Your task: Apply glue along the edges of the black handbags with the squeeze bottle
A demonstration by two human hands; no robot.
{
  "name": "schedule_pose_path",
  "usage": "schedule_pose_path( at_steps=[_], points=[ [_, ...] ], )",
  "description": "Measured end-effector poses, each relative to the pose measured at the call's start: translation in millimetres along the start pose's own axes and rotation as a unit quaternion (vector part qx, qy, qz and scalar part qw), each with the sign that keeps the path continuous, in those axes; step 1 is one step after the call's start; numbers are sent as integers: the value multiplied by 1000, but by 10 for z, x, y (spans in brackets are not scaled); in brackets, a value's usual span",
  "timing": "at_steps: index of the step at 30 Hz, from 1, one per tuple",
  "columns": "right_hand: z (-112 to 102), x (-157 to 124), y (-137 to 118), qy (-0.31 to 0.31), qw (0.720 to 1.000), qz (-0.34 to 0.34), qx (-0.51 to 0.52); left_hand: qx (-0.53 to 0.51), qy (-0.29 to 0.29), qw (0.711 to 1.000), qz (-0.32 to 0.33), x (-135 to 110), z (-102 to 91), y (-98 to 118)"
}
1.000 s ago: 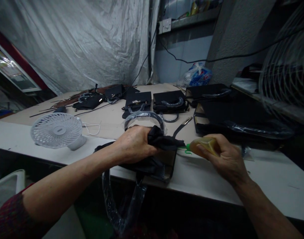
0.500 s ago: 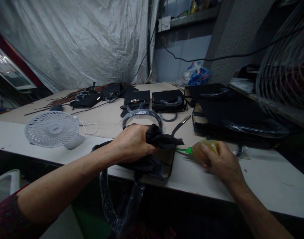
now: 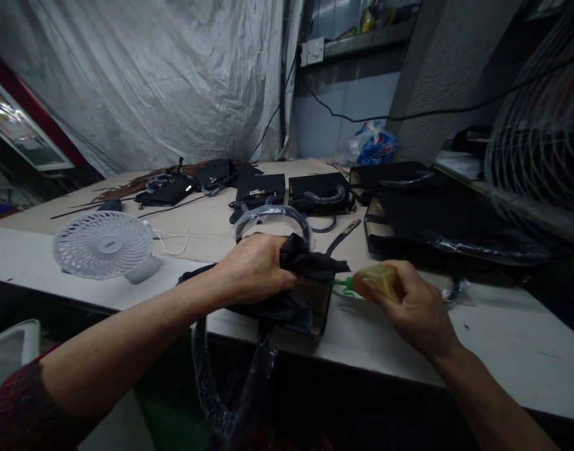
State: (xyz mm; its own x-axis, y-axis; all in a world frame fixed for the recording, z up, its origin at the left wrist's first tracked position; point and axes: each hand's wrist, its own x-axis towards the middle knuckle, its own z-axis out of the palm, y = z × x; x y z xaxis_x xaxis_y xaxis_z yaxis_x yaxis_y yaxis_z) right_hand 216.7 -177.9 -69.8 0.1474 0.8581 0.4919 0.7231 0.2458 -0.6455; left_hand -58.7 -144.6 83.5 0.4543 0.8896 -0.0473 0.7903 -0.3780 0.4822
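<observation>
My left hand [image 3: 261, 266] is closed around the bunched black lining of a black handbag [image 3: 287, 315] at the table's front edge. One plastic-wrapped handle [image 3: 275, 214] of that bag arches up behind the hand, and another handle [image 3: 206, 382] hangs below the edge. In my right hand [image 3: 418, 307] is a squeeze bottle [image 3: 375, 282] of yellowish-brown glue-like liquid, lying nearly level. Its thin green nozzle [image 3: 343, 284] points left and reaches the bag's open side; whether the tip touches is not clear. A black strap with a metal end [image 3: 347, 233] lies just behind.
A white fan [image 3: 106, 244] stands at the left. More black handbags [image 3: 260, 188] lie across the back of the table, with a larger one [image 3: 437, 225] at the right. Beyond it is a big wire-guarded fan [image 3: 540, 131]. A dark cable crosses the wall.
The squeeze bottle has tipped and shifted slightly left, and its green nozzle is sharper now. My left hand keeps its hold on the lining. The whole view has shifted a little.
</observation>
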Motion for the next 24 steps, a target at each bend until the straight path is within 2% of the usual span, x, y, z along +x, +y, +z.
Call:
schedule_pose_path(
  at_steps=[4, 9, 13, 19, 22, 24],
  points=[
    [-29, -115, -6, -15, 995, -98, 9, -11, 8, 1000, 19, 94, -43, -12],
    [-170, -42, -13, 48, 982, -182, -30, 3, 18, 1000, 14, 233, -83, -12],
    [-343, 42, -121, 64, 974, -213, -37, 44, 28, 999, 6, 330, -96, 14],
    [-555, -18, -297, 120, 969, -209, -49, 48, 32, 998, 11, 405, -102, -24],
    [-457, 17, -222, 130, 977, -162, -46, 46, 34, 998, 14, 409, -107, -35],
    [-313, 68, -113, 95, 988, -120, -36, 47, 36, 998, 10, 407, -106, -27]
  ],
)
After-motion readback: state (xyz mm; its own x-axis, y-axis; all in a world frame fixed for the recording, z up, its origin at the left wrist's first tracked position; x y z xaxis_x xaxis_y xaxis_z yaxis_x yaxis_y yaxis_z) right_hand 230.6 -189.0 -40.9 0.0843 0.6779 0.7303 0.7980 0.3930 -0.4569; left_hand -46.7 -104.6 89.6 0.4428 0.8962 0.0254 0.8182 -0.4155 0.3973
